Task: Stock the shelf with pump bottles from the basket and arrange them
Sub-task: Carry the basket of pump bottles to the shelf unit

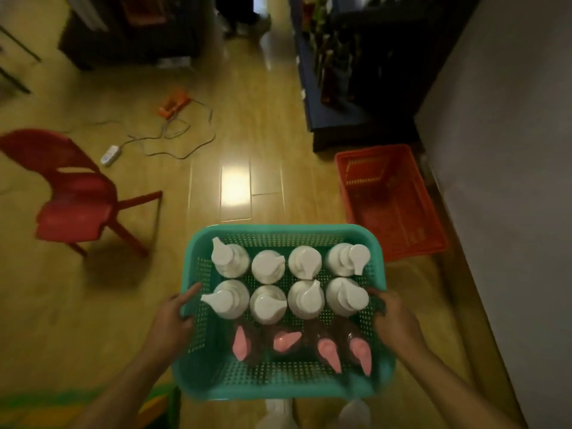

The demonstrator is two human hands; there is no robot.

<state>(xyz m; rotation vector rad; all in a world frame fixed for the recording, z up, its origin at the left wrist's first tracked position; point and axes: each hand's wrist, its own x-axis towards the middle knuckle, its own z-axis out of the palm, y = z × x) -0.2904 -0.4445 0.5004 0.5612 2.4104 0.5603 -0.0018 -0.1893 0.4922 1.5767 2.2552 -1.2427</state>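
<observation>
I carry a teal mesh basket (278, 233) low in the middle of the view, above the wooden floor. Inside stand several white pump bottles (267, 304) in two rows, and a nearer row of several dark bottles with pink pumps (286, 341). My left hand (173, 314) grips the basket's left rim, and my right hand (394, 317) grips its right rim. A dark shelf unit (340, 72) holding bottles stands ahead at the upper right, along the wall.
An orange crate (390, 199) lies on the floor just right of the basket, next to the grey wall. A red plastic chair (77, 196) stands at the left. A power strip (110, 154), cables and an orange device (173, 102) lie on the floor ahead.
</observation>
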